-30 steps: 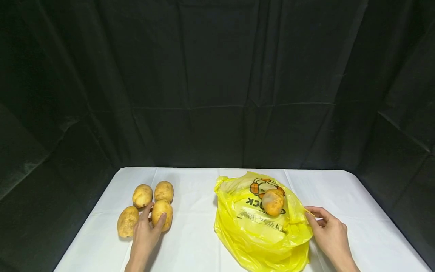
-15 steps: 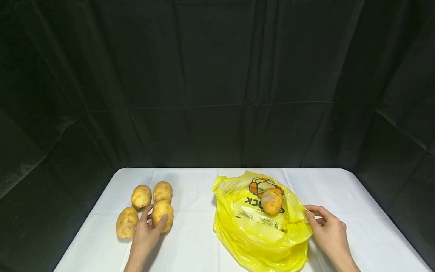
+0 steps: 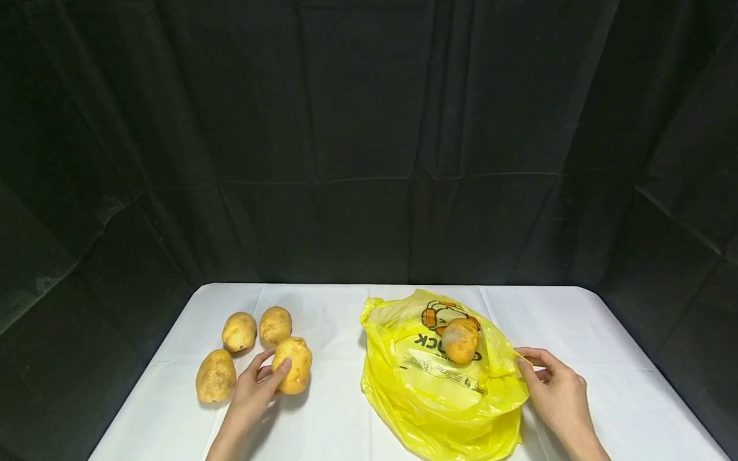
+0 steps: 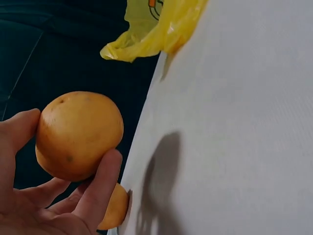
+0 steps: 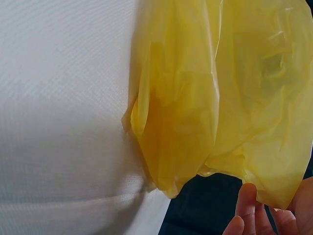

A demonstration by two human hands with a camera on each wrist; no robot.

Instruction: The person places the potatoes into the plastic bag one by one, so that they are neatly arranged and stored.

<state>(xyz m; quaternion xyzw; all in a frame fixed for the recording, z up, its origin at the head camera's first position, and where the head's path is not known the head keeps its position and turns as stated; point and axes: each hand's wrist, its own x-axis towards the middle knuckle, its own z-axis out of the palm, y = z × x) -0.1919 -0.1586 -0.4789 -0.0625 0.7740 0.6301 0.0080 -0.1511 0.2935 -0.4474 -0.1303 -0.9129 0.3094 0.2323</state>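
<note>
My left hand (image 3: 252,392) grips a potato (image 3: 293,365) between thumb and fingers. The left wrist view shows that potato (image 4: 80,134) raised off the white tabletop, its shadow falling to one side. With thumb and fingertips my right hand (image 3: 558,395) pinches the right edge of a yellow plastic bag (image 3: 444,422). The bag's mouth is spread wide, and one potato (image 3: 460,341) lies inside against the printed wall. In the right wrist view the bag (image 5: 181,107) hangs in folds above the fingertips (image 5: 248,192).
Three more potatoes stand on the white table (image 3: 340,410) at the left: one at the back (image 3: 275,325), one beside it (image 3: 239,331) and one nearer the front (image 3: 216,376). Black cloth (image 3: 369,141) encloses the table behind and on both sides.
My left hand has lifted its potato and moved it to the right, away from the other potatoes. My right hand still holds the bag's edge in the same place.
</note>
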